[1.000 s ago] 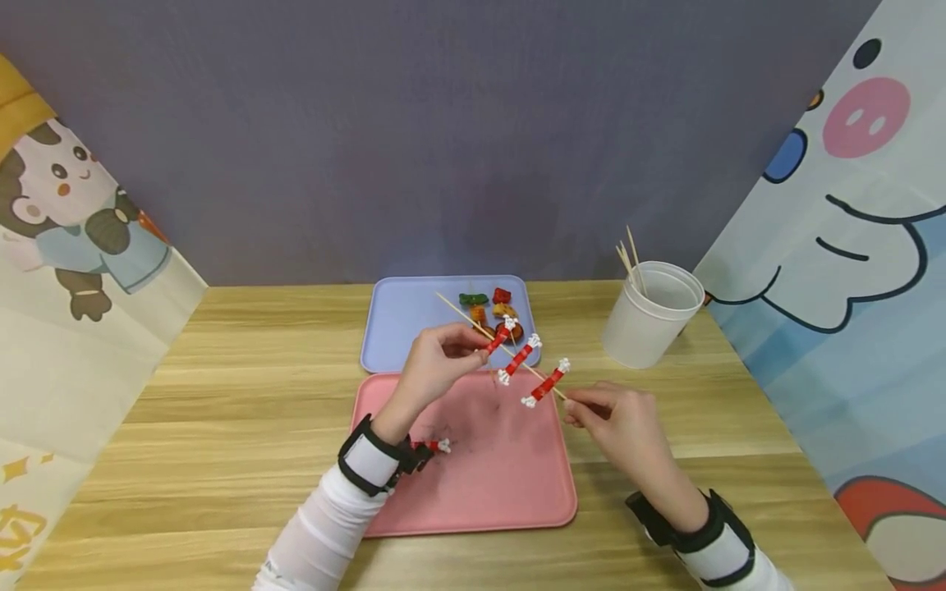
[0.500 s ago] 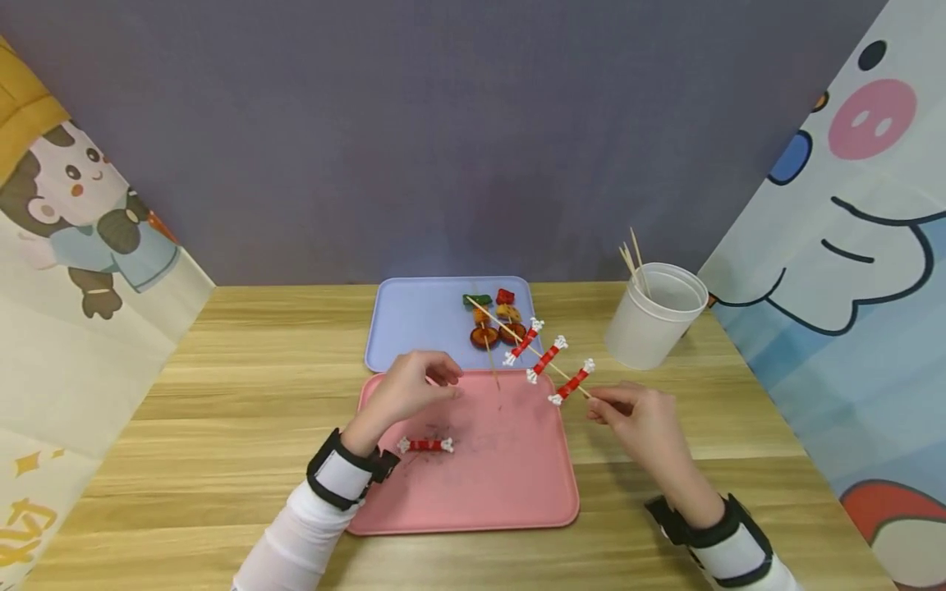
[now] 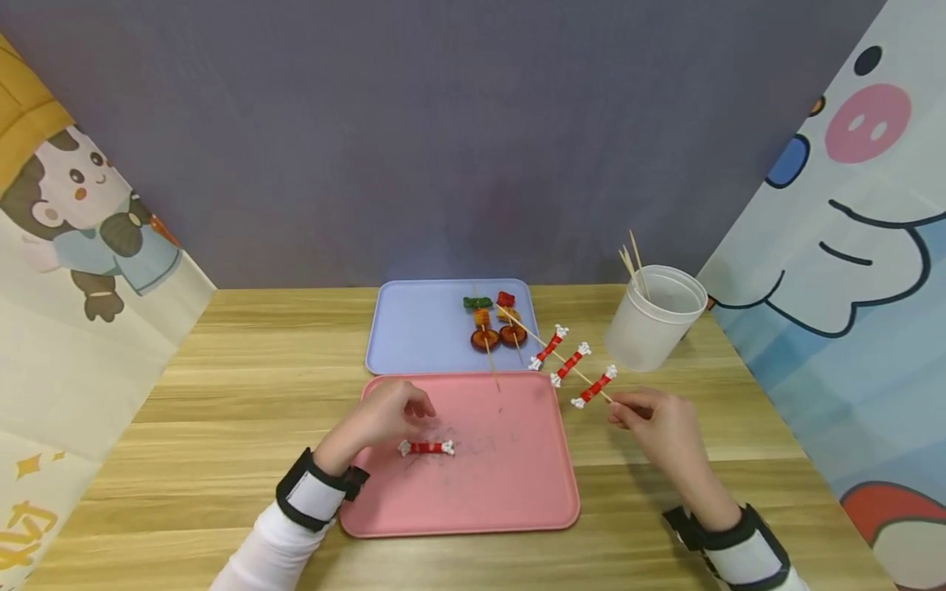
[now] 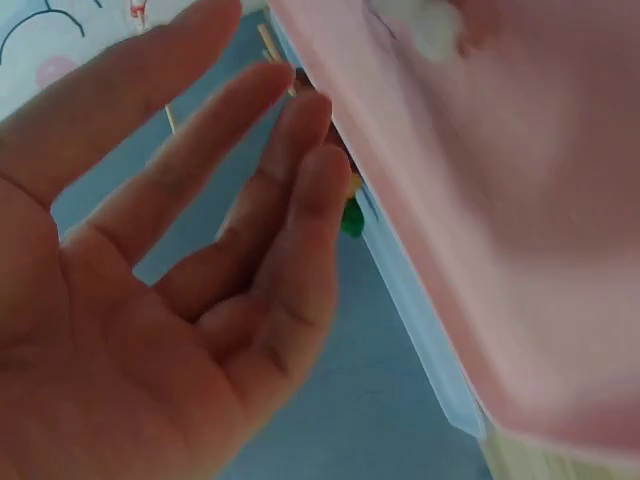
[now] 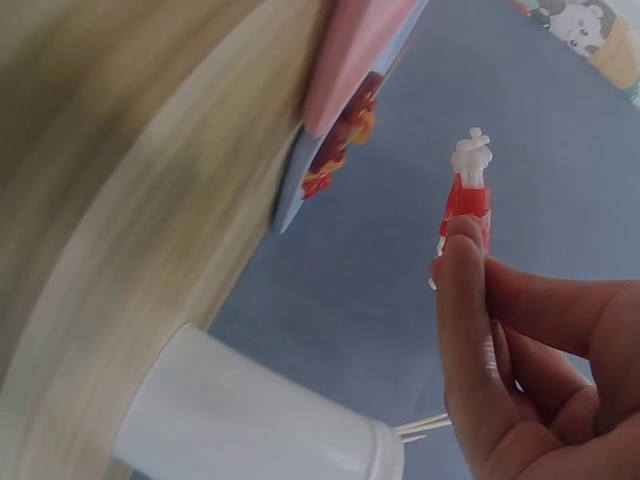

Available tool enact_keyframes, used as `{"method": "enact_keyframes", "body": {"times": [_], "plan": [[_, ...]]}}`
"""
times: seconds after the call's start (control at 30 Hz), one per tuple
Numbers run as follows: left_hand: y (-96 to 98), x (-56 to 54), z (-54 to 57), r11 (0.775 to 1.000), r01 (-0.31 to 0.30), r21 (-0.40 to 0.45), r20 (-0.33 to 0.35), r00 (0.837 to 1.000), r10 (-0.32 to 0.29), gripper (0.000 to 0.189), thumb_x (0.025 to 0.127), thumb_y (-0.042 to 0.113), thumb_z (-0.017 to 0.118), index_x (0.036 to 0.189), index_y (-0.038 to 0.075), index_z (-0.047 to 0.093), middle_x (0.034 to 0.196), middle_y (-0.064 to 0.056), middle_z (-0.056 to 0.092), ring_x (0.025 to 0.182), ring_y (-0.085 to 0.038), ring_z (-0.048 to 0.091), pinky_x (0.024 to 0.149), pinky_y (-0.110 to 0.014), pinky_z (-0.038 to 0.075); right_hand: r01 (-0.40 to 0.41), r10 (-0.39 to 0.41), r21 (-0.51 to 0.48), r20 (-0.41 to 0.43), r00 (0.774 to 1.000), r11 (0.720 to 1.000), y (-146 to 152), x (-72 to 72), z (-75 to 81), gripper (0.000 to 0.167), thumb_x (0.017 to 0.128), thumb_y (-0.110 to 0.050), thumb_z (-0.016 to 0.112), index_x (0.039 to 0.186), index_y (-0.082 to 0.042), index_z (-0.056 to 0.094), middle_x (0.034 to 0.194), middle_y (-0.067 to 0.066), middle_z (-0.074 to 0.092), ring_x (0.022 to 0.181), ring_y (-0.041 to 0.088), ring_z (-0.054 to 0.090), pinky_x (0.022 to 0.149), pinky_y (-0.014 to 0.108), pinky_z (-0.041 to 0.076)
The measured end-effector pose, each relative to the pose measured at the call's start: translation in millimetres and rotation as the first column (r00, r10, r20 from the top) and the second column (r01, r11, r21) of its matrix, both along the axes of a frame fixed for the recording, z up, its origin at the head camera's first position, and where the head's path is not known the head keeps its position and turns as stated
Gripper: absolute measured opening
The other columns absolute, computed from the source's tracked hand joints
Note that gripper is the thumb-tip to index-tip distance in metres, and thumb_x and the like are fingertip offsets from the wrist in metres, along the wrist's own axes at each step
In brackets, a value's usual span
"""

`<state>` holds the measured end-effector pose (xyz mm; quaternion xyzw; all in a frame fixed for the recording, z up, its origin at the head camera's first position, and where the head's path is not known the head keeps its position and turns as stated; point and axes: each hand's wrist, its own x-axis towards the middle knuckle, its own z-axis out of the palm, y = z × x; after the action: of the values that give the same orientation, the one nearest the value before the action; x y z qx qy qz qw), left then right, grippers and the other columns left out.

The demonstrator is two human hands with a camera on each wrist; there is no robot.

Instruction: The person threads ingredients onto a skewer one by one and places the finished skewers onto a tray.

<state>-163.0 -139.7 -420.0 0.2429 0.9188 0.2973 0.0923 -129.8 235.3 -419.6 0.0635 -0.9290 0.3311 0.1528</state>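
My right hand pinches the lower end of a wooden skewer to the right of the pink tray. Threaded across it are three red pieces with white frilly ends, the lowest red piece closest to my fingertips. In the right wrist view the red pieces line up just beyond my fingers. Another red piece with white ends lies loose on the pink tray. Over the tray's left part, just above that piece, hovers my left hand; its fingers are loosely bent and hold nothing.
Behind the pink tray, a blue tray carries two finished-looking skewers of toy food, including a brown round piece and a green piece. One skewer's stick reaches over the pink tray. A white bucket with several bare sticks stands at the back right.
My left hand has let go of the skewered pieces and moved left and down toward the loose red piece. My right hand has carried the skewer to the right.
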Motion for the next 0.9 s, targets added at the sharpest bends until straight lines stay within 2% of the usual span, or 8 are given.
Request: {"method": "enact_keyframes", "body": {"times": [0.2, 0.33, 0.5, 0.67, 0.9], "plan": [[-3.5, 5.7, -4.8, 0.996, 0.054, -0.071, 0.063, 0.997, -0.049, 0.025, 0.06, 0.0, 0.08, 0.08, 0.01, 0.07, 0.074, 0.0, 0.063, 0.069, -0.016, 0.054, 0.06, -0.023, 0.043, 0.033, -0.032, 0.036, -0.026, 0.999, 0.999, 8, 0.0, -4.6, 0.01, 0.078, -0.002, 0.075, 0.087, -0.002, 0.076, 0.075, 0.006, 0.072, 0.061, 0.012, 0.068, 0.052, 0.012, 0.047], [-3.1, 7.4, -9.7, 0.991, 0.093, -0.093, 0.055, 0.995, -0.088, 0.025, 0.056, 0.0, 0.082, 0.074, 0.01, 0.068, 0.07, 0.0, 0.061, 0.066, -0.012, 0.051, 0.06, -0.022, 0.042, 0.042, -0.042, 0.038, -0.021, 0.999, 0.998, 10, -0.6, -5.7, 0.009, 0.078, -0.002, 0.074, 0.087, -0.002, 0.076, 0.075, 0.006, 0.072, 0.061, 0.012, 0.068, 0.052, 0.012, 0.047], [-0.3, 7.6, -12.3, 0.993, 0.078, -0.086, 0.061, 0.995, -0.073, 0.022, 0.056, -0.005, 0.078, 0.067, 0.01, 0.066, 0.064, 0.0, 0.058, 0.061, -0.009, 0.047, 0.055, -0.023, 0.04, 0.052, -0.052, 0.041, -0.008, 0.999, 0.998, 11, -2.0, -5.2, 0.009, 0.079, -0.002, 0.074, 0.088, -0.001, 0.076, 0.076, 0.008, 0.072, 0.062, 0.014, 0.068, 0.052, 0.015, 0.048], [1.6, 8.1, -14.8, 0.994, 0.062, -0.095, 0.039, 0.997, -0.059, 0.023, 0.057, -0.007, 0.077, 0.061, 0.011, 0.063, 0.056, 0.006, 0.052, 0.057, -0.009, 0.045, 0.051, -0.022, 0.039, 0.059, -0.06, 0.033, 0.012, 0.998, 0.998, 11, -2.8, -3.9, 0.009, 0.08, -0.002, 0.073, 0.089, -0.001, 0.075, 0.077, 0.009, 0.072, 0.062, 0.015, 0.068, 0.052, 0.015, 0.048], [3.2, 7.6, -15.2, 0.994, 0.052, -0.092, 0.039, 0.998, -0.049, 0.023, 0.057, -0.007, 0.076, 0.06, 0.012, 0.063, 0.055, 0.008, 0.052, 0.055, -0.008, 0.046, 0.049, -0.022, 0.039, 0.07, -0.071, 0.042, 0.02, 0.997, 0.997, 12, -3.9, -2.7, 0.009, 0.08, -0.002, 0.072, 0.088, 0.0, 0.075, 0.077, 0.01, 0.072, 0.062, 0.015, 0.068, 0.052, 0.015, 0.048]]}}
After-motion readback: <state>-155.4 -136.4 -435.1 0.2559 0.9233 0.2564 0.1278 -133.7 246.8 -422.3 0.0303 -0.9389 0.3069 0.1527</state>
